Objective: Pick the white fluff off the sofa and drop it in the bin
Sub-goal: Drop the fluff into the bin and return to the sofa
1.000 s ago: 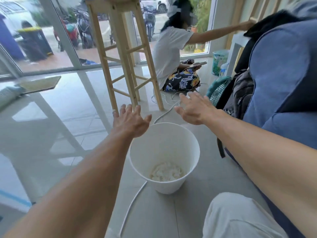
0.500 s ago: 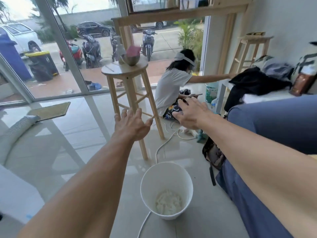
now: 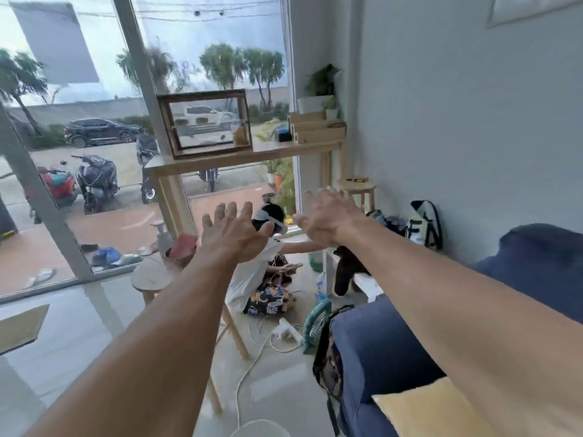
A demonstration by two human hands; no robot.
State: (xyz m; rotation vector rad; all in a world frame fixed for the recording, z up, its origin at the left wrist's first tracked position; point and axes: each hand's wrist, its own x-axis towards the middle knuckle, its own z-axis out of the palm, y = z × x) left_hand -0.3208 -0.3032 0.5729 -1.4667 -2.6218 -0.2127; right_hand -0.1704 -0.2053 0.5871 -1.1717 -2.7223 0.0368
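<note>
Both my arms are stretched out in front of me at chest height. My left hand [image 3: 235,230] is open with the fingers spread and holds nothing. My right hand [image 3: 328,217] is also open and empty, a little higher and to the right. Only the rim of the white bin [image 3: 260,428] shows at the bottom edge, below and between my arms. The blue sofa [image 3: 362,348] lies at the right under my right arm. No white fluff is visible on the sofa from here, and the bin's inside is out of view.
A person [image 3: 262,279] sits on the floor ahead, behind a wooden stool [image 3: 151,275]. A white cable [image 3: 249,370] and power strip [image 3: 287,332] lie on the floor. A black backpack [image 3: 329,357] leans on the sofa end; a yellow cushion [image 3: 426,411] sits on the seat. Glass wall at left.
The view has tilted sharply upward, so the bin with fluff in it slid down to the bottom edge. Both hands stayed open and outstretched, rising with the view.
</note>
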